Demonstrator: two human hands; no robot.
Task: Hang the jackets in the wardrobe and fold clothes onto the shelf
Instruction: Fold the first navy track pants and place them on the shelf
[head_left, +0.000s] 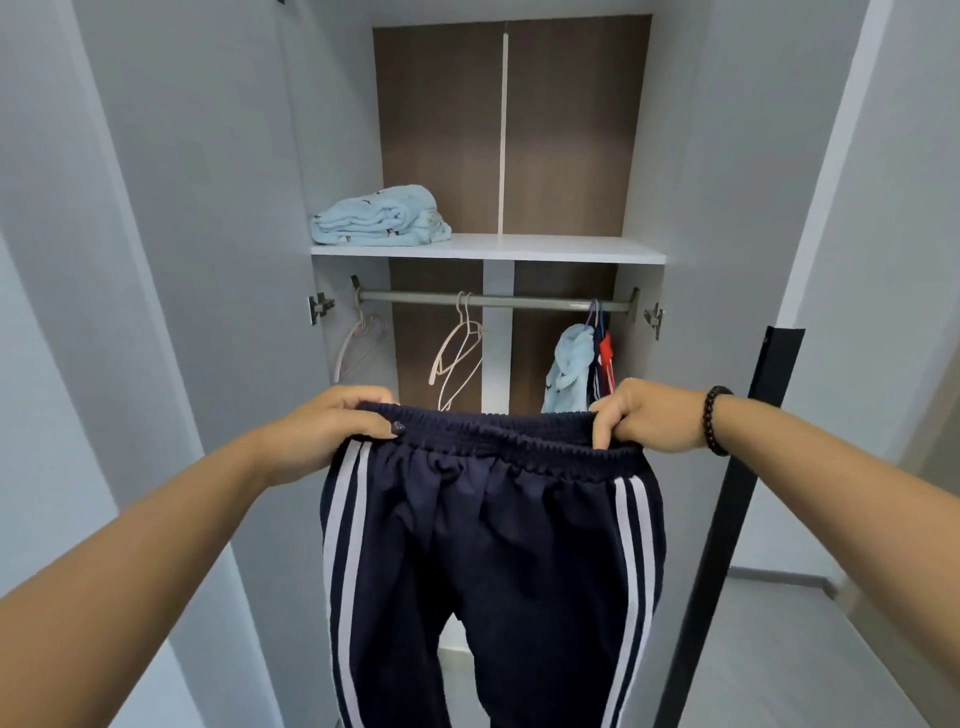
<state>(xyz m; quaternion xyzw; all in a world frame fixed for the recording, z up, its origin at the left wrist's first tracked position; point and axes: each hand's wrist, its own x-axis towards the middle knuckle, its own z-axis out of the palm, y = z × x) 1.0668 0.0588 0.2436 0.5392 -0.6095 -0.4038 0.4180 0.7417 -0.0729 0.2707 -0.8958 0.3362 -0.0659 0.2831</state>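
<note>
Navy track pants (488, 545) with white side stripes hang spread out in front of the open wardrobe. My left hand (332, 421) grips the left end of the elastic waistband. My right hand (644, 415) pinches the right end, with a dark bead bracelet on that wrist. The legs drop out of view at the bottom. Behind the pants, a white shelf (545, 248) carries a folded light blue garment (379, 217) on its left side. Below the shelf runs a grey rail (519, 301).
Pale empty hangers (457, 358) hang mid-rail and another hanger (358, 343) at the left end. A light blue jacket (571, 374) and a red and navy garment (605, 364) hang at the right end. Both wardrobe doors stand open. A black post (737, 493) rises at right.
</note>
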